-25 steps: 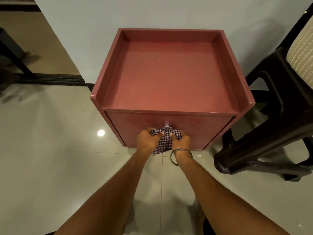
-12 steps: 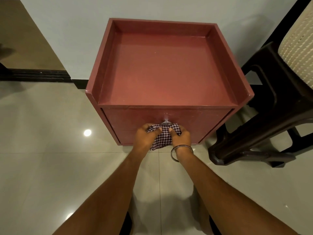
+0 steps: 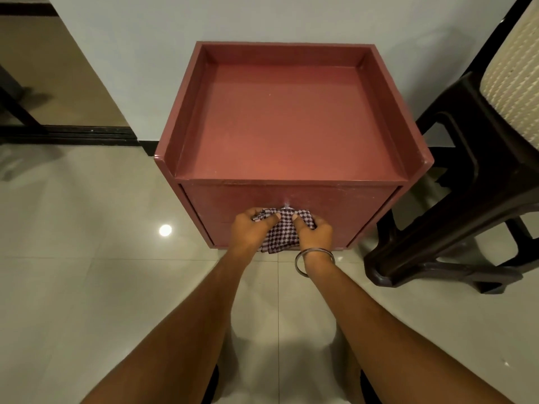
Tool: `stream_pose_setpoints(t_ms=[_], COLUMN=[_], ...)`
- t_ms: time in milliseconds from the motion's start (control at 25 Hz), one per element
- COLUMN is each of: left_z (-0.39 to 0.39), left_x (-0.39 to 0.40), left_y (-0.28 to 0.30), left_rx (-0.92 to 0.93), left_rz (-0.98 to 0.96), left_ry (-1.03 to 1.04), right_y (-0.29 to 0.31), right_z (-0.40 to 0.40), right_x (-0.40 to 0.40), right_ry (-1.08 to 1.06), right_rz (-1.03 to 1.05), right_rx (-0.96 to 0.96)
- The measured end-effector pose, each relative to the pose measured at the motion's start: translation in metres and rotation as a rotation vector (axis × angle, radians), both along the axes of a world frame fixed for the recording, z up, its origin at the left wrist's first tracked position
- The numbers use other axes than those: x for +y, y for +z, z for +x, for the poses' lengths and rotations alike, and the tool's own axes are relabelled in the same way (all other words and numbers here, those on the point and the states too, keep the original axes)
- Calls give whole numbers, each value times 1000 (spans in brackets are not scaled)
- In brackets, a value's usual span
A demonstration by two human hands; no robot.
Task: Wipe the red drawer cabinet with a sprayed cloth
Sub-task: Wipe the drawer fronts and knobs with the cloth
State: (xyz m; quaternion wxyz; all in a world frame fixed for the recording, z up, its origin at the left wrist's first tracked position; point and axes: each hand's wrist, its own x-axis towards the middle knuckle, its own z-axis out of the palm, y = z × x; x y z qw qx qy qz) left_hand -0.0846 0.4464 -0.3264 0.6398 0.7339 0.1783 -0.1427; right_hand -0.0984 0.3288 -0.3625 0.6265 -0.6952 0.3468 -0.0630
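We see the tiled floor (image 3: 87, 287) spread beneath and to both sides of our hands. A pale wall (image 3: 262, 21) stands well beyond the hands. The red drawer cabinet (image 3: 285, 121) stands on the floor directly ahead of both hands, its back against the wall; its recessed top panel lies above and beyond the knuckles. A dark chair (image 3: 455, 182) with a woven cream back stands to the outer side of our right hand, just beside the cabinet.

Both hands meet at the drawer front (image 3: 335, 208), low on the cabinet's near face. The checked cloth (image 3: 281, 233) is bunched between the two hands and pressed against the drawer front. Our left hand (image 3: 250, 230) grips the left part of the cloth with fingers curled and the thumb laid across the fabric. Our right hand (image 3: 315, 231) grips the right part in the same way, thumb on top. A small metal knob (image 3: 287, 209) shows just above the cloth, between the two thumbs. A metal bangle (image 3: 313, 260) circles the right wrist, just behind that hand.
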Motion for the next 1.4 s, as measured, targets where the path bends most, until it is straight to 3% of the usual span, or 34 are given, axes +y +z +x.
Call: stream_pose_setpoints(t_ms=[120,400,640,1280,1400], left_z=[-4,6,2,7,7], left_x=[3,1,-1,4,7], left_y=[9,19,13,-14,-19], left_rx=[-7,85,51,78,84], left_rz=[-70,175,99,70,32], left_ry=[33,36,-12,-56,-57], right_y=[7,14,5,-3,-7], right_z=[2,6,0,-10,0], right_x=[-1,7,6,-2,-1], right_ry=[-29,13,-113,61,58], right_rz=[24,-51,58,107,67], right_rx=[-45,-10,-91,-71,10])
